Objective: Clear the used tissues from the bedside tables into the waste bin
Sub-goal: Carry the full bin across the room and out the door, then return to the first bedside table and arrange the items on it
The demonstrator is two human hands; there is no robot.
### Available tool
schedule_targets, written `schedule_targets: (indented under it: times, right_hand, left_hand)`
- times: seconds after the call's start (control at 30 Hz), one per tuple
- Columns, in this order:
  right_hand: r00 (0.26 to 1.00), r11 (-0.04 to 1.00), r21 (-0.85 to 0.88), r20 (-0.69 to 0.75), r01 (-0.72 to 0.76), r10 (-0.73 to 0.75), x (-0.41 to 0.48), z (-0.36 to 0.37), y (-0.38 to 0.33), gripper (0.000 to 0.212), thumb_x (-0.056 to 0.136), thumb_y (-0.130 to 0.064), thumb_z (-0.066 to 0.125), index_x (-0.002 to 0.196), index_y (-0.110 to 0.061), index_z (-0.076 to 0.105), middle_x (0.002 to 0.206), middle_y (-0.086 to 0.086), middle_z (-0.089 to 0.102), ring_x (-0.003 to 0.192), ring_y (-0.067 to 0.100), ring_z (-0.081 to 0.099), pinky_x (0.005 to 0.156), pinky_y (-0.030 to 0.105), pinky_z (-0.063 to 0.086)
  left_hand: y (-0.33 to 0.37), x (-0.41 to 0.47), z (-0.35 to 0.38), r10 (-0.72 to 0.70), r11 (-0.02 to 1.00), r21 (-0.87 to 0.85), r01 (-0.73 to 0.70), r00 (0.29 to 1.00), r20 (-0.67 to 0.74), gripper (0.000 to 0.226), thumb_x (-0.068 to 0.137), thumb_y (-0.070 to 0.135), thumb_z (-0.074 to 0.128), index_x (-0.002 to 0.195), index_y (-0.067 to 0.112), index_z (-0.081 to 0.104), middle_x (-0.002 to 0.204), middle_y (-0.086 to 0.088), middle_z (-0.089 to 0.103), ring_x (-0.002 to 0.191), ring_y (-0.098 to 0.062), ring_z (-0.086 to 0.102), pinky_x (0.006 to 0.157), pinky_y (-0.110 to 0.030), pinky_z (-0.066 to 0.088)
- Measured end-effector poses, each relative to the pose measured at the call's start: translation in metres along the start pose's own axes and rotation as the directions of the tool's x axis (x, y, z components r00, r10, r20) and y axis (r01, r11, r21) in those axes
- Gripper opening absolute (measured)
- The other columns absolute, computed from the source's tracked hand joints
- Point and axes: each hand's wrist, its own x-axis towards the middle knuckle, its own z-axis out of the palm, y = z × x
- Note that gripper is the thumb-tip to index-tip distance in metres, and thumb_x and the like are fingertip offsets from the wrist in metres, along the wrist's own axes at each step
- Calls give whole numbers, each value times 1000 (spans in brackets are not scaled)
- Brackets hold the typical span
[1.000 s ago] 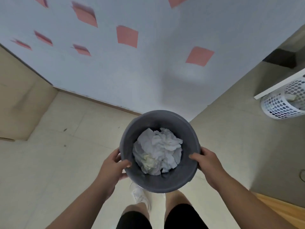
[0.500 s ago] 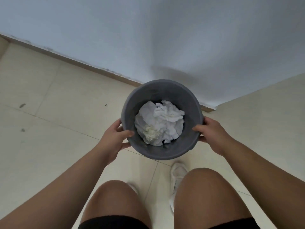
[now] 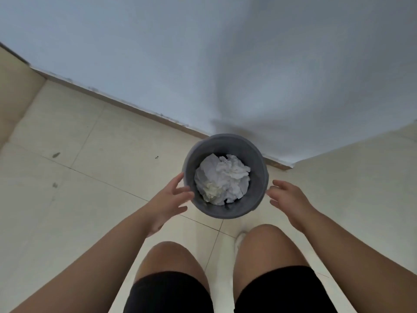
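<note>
The crumpled white tissues [image 3: 222,178] lie heaped inside the grey waste bin [image 3: 225,144], filling most of its bottom, with one yellowish wad at the near side. The bin looks to be standing upright on the pale tiled floor [image 3: 90,177], close to the skirting board [image 3: 135,109] where the blue-grey wall [image 3: 203,64] turns a corner. The left hand [image 3: 168,199] and the right hand [image 3: 286,197] flank it, both with fingers spread and gripping nothing. The left fingertips are at the rim, the right ones just beside the outer wall, and I cannot tell whether either truly touches. The person crouches over it, bare knees [image 3: 171,256] and black shorts [image 3: 169,294] below, and a white shoe [image 3: 239,239] on the tiles near the bin. To my eye the gathering is done and this is the putting-down of the bin in its corner. No bedside table shows from here, so I cannot say if any tissue is left there. The next move asks only that the hands draw clear without nudging the light bin over, then a look back at the tables.
</note>
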Motion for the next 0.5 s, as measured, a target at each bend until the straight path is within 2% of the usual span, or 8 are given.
schedule_targets:
  times: [0.1,0.17,0.27,0.37,0.43,0.5]
  right_hand:
    - [993,983,-142,54,113,-106,-86,-9,-41,39,86,-30,76,125,-28,72,117,-9,74,104,9,71,103,41,57]
    - [982,977,-142,127,157,-140,-153,-11,-72,32,88,-31,75,120,-30,75,111,-9,78,101,11,74,97,39,60]
    - [958,970,-147,239,195,-156,-255,-8,-121,28,84,-32,74,112,-29,77,102,-3,82,92,13,78,85,34,64]
    - [925,941,-245,355,235,-139,-341,1,-160,25,81,-30,69,105,-28,78,91,-1,82,78,13,76,68,27,61]
    - [884,871,-378,452,313,-122,-386,9,-178,20,89,-28,67,107,-28,77,83,-9,79,72,3,71,64,20,54]
    - [825,742,-507,555,438,-107,-420,22,-191,18,97,-30,64,113,-33,72,83,-16,75,72,-5,67,67,15,48]
  left_hand:
    - [33,-88,14,54,995,-81,-59,997,-58,62,97,26,75,151,41,50,138,7,72,119,-11,74,98,-31,59]
    - [50,-160,18,84,980,-166,-112,982,-166,48,95,23,75,140,38,64,129,6,78,115,-13,77,93,-33,62]
    - [64,-276,18,84,953,-242,-180,929,-360,38,103,10,68,130,35,73,121,4,82,110,-16,79,93,-41,62]
    - [57,-388,13,20,919,-333,-209,871,-492,35,105,5,62,125,29,77,115,0,83,102,-20,81,89,-43,62]
    - [38,-450,8,-41,903,-381,-200,842,-538,34,105,1,61,121,25,79,110,-5,84,96,-23,82,85,-45,62]
    - [13,-497,-1,-90,880,-428,-207,813,-576,34,105,-4,59,116,20,80,107,-12,84,90,-28,81,81,-46,62]
